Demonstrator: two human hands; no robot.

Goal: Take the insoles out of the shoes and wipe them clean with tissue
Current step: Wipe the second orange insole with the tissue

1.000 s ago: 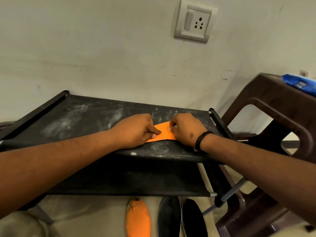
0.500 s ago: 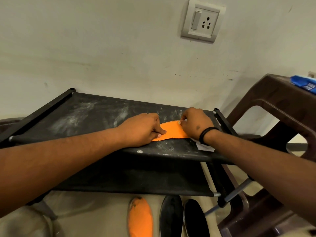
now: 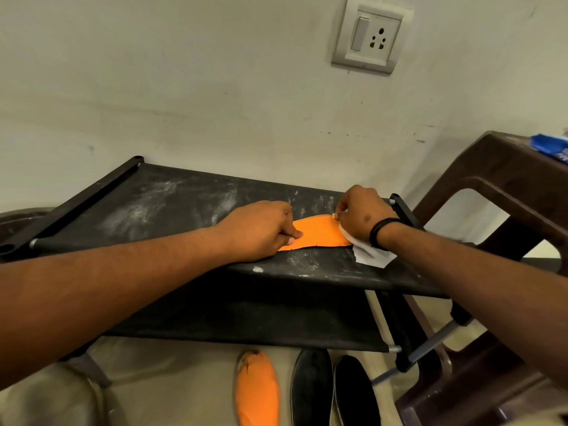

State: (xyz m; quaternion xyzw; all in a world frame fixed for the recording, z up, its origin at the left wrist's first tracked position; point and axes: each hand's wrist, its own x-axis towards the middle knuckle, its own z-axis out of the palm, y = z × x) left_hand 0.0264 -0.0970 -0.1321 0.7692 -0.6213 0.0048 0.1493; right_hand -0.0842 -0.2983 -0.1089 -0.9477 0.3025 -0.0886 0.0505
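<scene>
Since half a second ago, the right hand (image 3: 361,216) has slid further right along the flat orange foam insole (image 3: 319,235), uncovering more of its orange surface, and more of the crumpled white tissue (image 3: 372,256) now shows beneath the wrist. That hand is curled, pressing the tissue down onto the right end of the insole; a black band (image 3: 381,232) circles its wrist.

The left hand (image 3: 261,232) rests on the left end of the insole with fingers folded under and the thumb tip flat on the orange surface, pinning it in place.

The insole lies on the top tier of a black fabric shoe rack (image 3: 159,207), towards its front right, and the fabric is streaked with white dust. The rack stands against a pale wall that carries a grey switch and socket plate (image 3: 372,35).

On the floor below the rack lie a second orange insole (image 3: 256,392) and, just to its right, two black shoes (image 3: 332,392) side by side.

A dark brown plastic stool (image 3: 491,186) stands to the right of the rack, with a blue packet (image 3: 551,146) on its top.
</scene>
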